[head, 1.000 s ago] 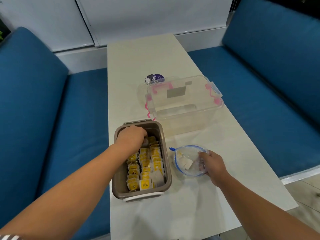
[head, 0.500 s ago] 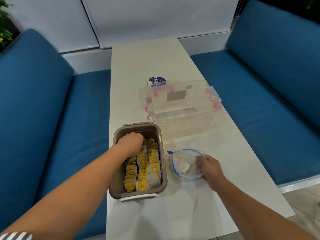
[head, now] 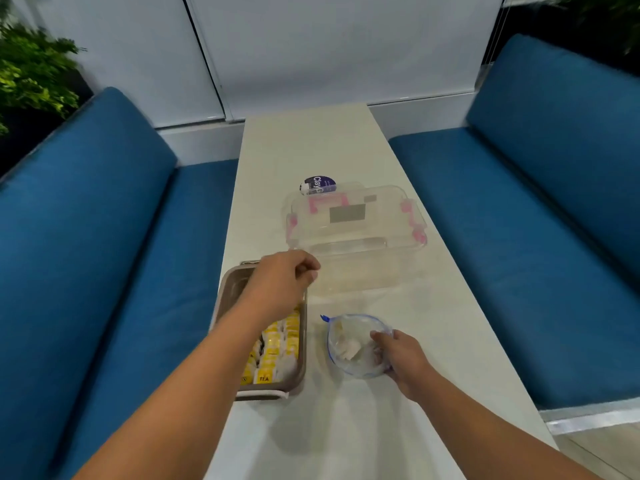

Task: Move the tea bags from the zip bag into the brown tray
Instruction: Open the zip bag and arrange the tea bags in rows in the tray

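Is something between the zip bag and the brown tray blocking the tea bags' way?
Nothing visible does. The zip bag, gripped by the right hand, lies beside the brown tray with only bare table between. The left hand hovers above the tray's far end.

left hand (head: 284, 282) loosely curled above far end of brown plastic tray (head: 232, 285) | yellow-tagged tea bags (head: 277, 344) rowed inside | right hand (head: 398, 355) grips clear blue-rimmed zip bag (head: 349, 327) beside tray
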The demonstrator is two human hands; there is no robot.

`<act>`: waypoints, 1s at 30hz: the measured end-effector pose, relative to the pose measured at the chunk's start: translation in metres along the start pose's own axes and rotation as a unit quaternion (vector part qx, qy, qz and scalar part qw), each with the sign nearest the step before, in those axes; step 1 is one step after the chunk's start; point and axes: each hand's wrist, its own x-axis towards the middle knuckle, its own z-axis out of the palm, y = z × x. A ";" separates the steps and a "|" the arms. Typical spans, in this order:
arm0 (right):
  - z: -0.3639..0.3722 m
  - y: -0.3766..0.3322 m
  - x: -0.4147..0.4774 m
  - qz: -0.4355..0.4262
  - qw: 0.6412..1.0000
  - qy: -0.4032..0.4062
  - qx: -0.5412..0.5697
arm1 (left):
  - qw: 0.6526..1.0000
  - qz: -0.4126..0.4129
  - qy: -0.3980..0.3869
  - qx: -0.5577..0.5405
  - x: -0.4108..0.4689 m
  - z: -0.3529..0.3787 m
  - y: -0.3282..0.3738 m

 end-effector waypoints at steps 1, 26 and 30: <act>-0.002 -0.001 -0.002 -0.004 1.000 -0.007 -0.005 | 1.000 0.008 -0.007 -0.022 -0.005 0.010 0.009; -0.044 -0.028 -0.011 0.011 0.994 -0.084 -0.063 | 0.959 -0.054 -0.088 0.264 -0.037 0.179 0.022; -0.043 -0.032 -0.008 0.017 0.994 -0.087 -0.057 | 0.976 -0.065 -0.046 0.202 -0.035 0.169 0.020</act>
